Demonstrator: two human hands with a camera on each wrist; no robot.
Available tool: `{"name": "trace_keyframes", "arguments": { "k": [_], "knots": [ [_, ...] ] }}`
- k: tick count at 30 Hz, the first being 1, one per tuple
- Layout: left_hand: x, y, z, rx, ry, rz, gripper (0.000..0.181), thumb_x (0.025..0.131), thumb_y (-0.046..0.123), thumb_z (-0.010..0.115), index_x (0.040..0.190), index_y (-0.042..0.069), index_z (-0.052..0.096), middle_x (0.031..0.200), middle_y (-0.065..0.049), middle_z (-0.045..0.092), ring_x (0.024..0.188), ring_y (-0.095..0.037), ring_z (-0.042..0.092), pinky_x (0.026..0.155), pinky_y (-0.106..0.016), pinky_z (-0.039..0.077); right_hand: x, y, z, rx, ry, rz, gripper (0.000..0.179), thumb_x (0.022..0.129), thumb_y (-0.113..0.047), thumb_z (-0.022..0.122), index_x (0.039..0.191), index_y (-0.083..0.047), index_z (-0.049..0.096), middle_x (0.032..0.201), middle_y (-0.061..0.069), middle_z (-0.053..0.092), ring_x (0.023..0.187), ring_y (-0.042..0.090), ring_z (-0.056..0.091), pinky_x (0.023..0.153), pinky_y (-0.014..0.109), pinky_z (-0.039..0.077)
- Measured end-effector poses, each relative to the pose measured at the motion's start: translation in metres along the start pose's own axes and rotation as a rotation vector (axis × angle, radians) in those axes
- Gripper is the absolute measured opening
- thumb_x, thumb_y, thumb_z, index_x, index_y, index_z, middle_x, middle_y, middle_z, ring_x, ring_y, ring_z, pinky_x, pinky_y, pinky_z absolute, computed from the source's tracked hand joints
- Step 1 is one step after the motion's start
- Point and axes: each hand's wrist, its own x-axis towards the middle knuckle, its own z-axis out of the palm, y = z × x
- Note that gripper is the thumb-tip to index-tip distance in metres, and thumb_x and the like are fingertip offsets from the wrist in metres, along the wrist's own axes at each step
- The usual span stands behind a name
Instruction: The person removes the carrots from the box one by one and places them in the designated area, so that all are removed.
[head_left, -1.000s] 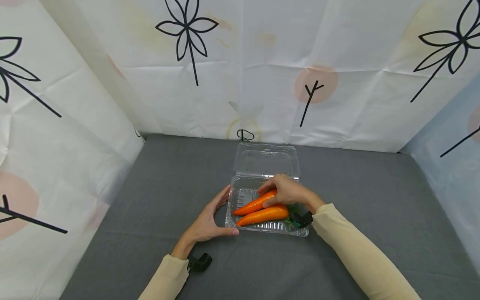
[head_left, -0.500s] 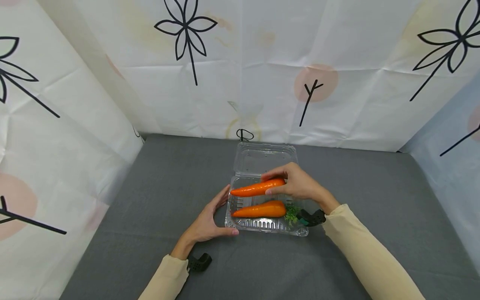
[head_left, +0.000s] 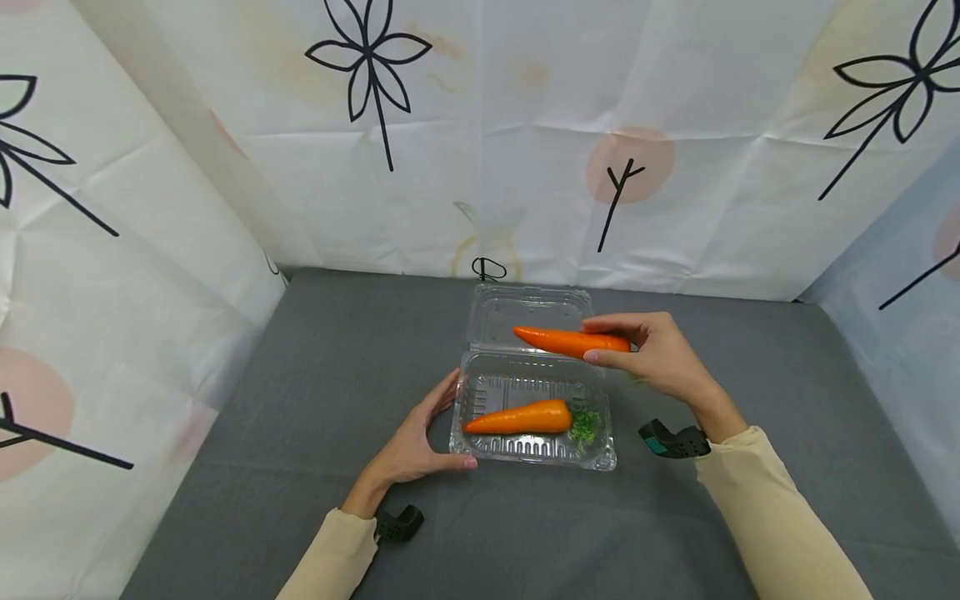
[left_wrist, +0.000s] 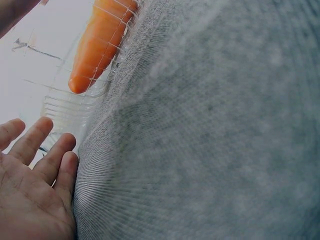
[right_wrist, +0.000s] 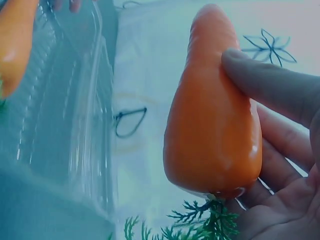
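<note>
My right hand (head_left: 660, 354) holds a carrot (head_left: 558, 340) between thumb and fingers, raised over the back right of a clear plastic clamshell box (head_left: 536, 454). Green leafy tops (right_wrist: 210, 225) hang from its thick end in the right wrist view. A second carrot (head_left: 521, 418) lies in the box's base, tip to the left, with its green top (head_left: 585, 427) at the right end. At the box's left side is my left hand (head_left: 408, 446), fingers spread and fairly straight, thumb at the front corner. In the left wrist view the lying carrot (left_wrist: 100, 45) shows through the box wall.
The box's lid (head_left: 491, 321) is folded back toward the rear wall. A grey cloth (head_left: 360, 333) covers the table. White fabric walls (head_left: 525, 192) with printed flowers stand behind and at the sides. A dark wrist band (head_left: 678, 442) hangs under my right wrist.
My right hand has lifted one carrot out of the box and carried it back and to the right. The other carrot stays in the base. My left hand has kept its place.
</note>
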Motion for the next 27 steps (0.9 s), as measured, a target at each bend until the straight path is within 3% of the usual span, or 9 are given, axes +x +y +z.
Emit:
{"name": "trace_keyframes", "arguments": {
  "k": [5,13,21,27],
  "knots": [
    [0.000,0.001,0.000,0.011,0.006,-0.019,0.118,0.073,0.024,0.094,0.163,0.029,0.018,0.165,0.003,0.028,0.150,-0.019,0.029,0.124,-0.038,0.024,-0.014,0.008,-0.013,-0.007,0.091,0.031,0.042,0.090,-0.010,0.079,0.128,0.003,0.068,0.120,0.012,0.071,0.094,0.011,0.067,0.073,0.022,0.059],
    [0.000,0.004,0.000,0.009,0.006,-0.037,0.118,0.074,0.025,0.094,0.163,0.030,0.018,0.165,0.005,0.028,0.150,-0.018,0.029,0.124,-0.038,0.023,-0.036,0.030,-0.031,-0.061,0.226,0.110,0.046,0.091,-0.013,0.079,0.131,0.004,0.066,0.111,-0.019,0.069,0.094,-0.001,0.065,0.073,0.015,0.056],
    [0.000,0.002,0.000,0.006,0.004,-0.026,0.117,0.074,0.025,0.094,0.163,0.029,0.018,0.165,0.004,0.028,0.150,-0.018,0.029,0.124,-0.037,0.023,-0.056,0.052,-0.043,-0.110,0.341,0.225,0.053,0.092,-0.026,0.078,0.133,0.004,0.064,0.112,-0.019,0.065,0.097,-0.007,0.060,0.076,0.009,0.054],
    [0.000,0.003,0.001,0.018,0.008,-0.034,0.117,0.074,0.027,0.093,0.164,0.029,0.018,0.165,0.005,0.027,0.150,-0.018,0.029,0.124,-0.036,0.023,-0.071,0.069,-0.052,-0.120,0.430,0.355,0.061,0.092,-0.034,0.077,0.136,0.006,0.061,0.106,-0.024,0.061,0.093,-0.009,0.056,0.073,0.006,0.052]
  ]
}}
